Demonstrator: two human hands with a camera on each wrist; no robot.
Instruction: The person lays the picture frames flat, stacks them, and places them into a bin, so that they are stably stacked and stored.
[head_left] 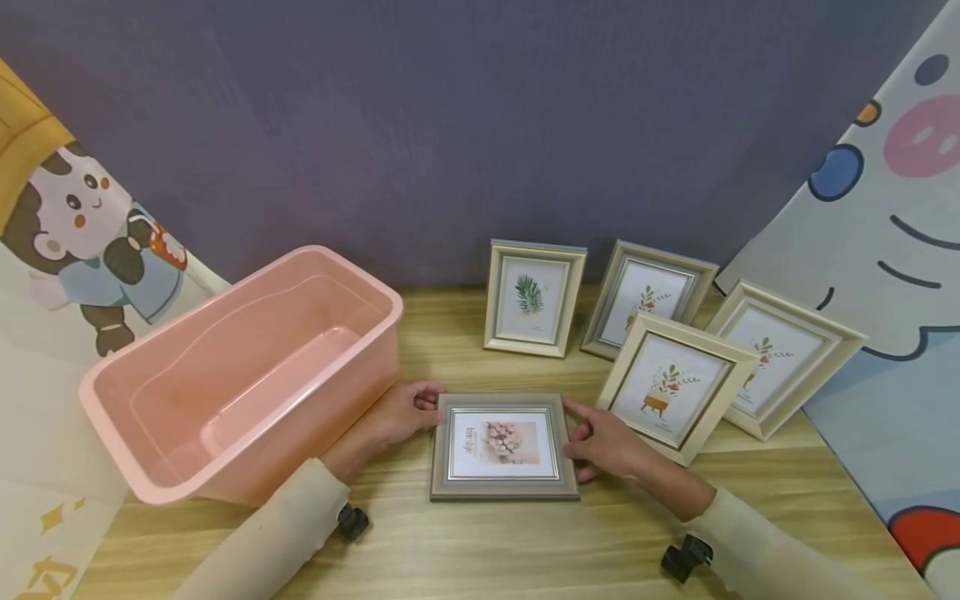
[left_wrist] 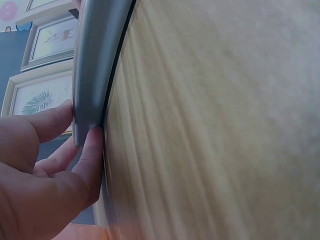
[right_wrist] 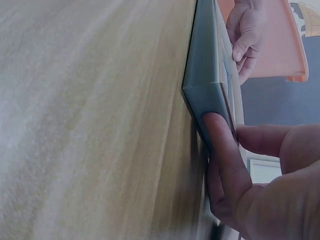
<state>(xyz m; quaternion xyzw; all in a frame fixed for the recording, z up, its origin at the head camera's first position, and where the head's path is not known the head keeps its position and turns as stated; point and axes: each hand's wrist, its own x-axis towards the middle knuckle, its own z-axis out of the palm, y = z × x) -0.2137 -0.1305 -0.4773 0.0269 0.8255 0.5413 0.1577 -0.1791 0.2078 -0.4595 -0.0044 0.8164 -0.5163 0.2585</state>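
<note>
A grey-brown picture frame with a flower picture lies face up at the front middle of the wooden table, its picture turned sideways. My left hand pinches its left edge, thumb and fingers on either side of the rim in the left wrist view. On the opposite edge, my right hand grips the frame near the right side's middle. Whether the frame rests fully on the tabletop or is slightly lifted, I cannot tell. Just right of my right hand stands a cream frame with a potted-plant print.
A pink plastic bin stands at the left, close to my left forearm. Behind are a leaf-print frame, a grey-brown frame and another cream frame, all propped upright. A dark blue panel closes off the back.
</note>
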